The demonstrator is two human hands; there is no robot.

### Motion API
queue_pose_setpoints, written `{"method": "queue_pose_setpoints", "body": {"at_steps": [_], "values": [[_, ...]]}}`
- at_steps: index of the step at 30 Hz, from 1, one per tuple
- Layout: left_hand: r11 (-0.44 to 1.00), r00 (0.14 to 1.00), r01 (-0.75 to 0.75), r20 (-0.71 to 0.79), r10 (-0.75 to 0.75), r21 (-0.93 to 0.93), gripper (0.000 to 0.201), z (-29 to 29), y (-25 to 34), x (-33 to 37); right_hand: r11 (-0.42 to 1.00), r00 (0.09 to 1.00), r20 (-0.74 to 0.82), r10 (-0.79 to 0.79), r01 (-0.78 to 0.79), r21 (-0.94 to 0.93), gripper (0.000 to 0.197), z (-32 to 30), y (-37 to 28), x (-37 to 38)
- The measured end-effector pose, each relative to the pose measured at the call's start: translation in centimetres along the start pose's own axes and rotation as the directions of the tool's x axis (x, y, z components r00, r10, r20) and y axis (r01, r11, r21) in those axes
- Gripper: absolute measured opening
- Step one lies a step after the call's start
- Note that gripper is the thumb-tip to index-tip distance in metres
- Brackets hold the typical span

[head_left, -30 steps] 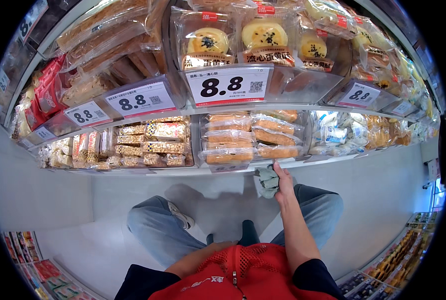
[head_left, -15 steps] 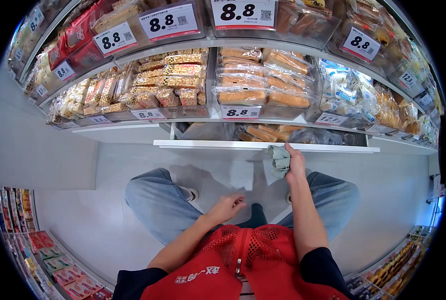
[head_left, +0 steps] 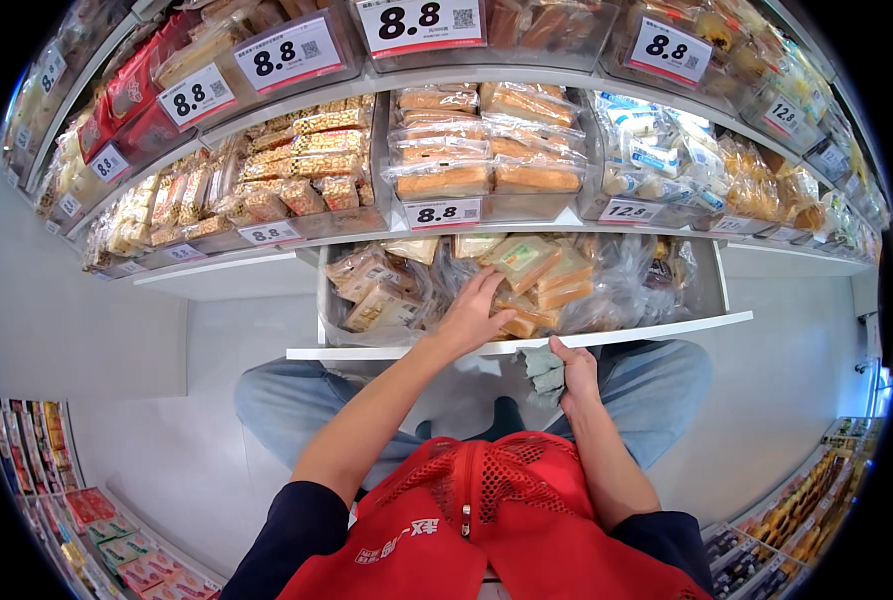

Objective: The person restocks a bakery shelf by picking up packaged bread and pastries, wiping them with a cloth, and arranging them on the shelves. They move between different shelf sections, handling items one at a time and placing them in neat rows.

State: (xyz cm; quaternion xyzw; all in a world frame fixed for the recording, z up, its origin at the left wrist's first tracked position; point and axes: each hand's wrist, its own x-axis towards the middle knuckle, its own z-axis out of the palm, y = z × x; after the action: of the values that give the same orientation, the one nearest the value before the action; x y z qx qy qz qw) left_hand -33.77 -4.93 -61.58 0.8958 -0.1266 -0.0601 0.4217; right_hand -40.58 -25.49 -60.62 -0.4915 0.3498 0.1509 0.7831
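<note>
A white drawer (head_left: 396, 352) stands pulled out beneath the shelves, with wrapped goods inside. My left hand (head_left: 471, 315) reaches over its front edge, fingers stretched out and touching the clear-wrapped bread slices (head_left: 522, 262) in the middle. My right hand (head_left: 579, 375) is at the drawer's front edge, closed round a crumpled grey-green cloth (head_left: 544, 378); the thumb side meets the edge. Left of my left hand lie more wrapped packets (head_left: 381, 305). Clear plastic bags (head_left: 621, 300) fill the part to the right, their contents hard to make out.
Above the drawer, shelf bins hold wrapped bread (head_left: 446, 180), nut bars (head_left: 326, 145) and blue-and-white packets (head_left: 651, 155), with price tags (head_left: 271, 234) along the fronts. My bent knees (head_left: 286, 405) are close below the drawer. Other stocked racks (head_left: 116, 540) stand at the lower sides.
The drawer has come further out toward me, showing more of its packets. My left hand has moved from near my lap up into it. My right hand, with the cloth, has come nearer.
</note>
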Motion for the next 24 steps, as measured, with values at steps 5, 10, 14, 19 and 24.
{"method": "queue_pose_setpoints", "body": {"at_steps": [5, 10, 14, 19, 24], "values": [[0.971, 0.958, 0.239, 0.158, -0.24, 0.027, 0.109, 4.0, 2.0, 4.5, 1.0, 1.0, 0.002, 0.031, -0.031, 0.006, 0.02, -1.5, 1.1, -0.7], [0.965, 0.95, 0.223, 0.194, -0.247, 0.136, 0.096, 5.9, 4.2, 6.9, 0.999, 0.999, 0.013, 0.053, -0.053, -0.005, 0.017, -2.4, 1.9, -0.6], [0.938, 0.926, 0.225, 0.243, -0.29, 0.262, 0.089, 5.8, 7.0, 7.6, 0.999, 1.0, 0.017, 0.025, -0.024, -0.033, 0.017, -2.4, 2.2, -0.4], [0.934, 0.974, 0.147, 0.115, -0.193, 0.325, 0.082, 5.4, 4.6, 8.6, 0.997, 0.998, 0.047, 0.045, -0.041, -0.071, 0.021, -2.1, 1.4, -0.6], [0.704, 0.971, -0.182, 0.011, 0.24, 0.687, 0.049, 7.3, 1.9, 8.7, 0.994, 0.999, 0.023, -0.023, 0.025, -0.104, 0.026, -2.7, 2.5, 0.7]]}}
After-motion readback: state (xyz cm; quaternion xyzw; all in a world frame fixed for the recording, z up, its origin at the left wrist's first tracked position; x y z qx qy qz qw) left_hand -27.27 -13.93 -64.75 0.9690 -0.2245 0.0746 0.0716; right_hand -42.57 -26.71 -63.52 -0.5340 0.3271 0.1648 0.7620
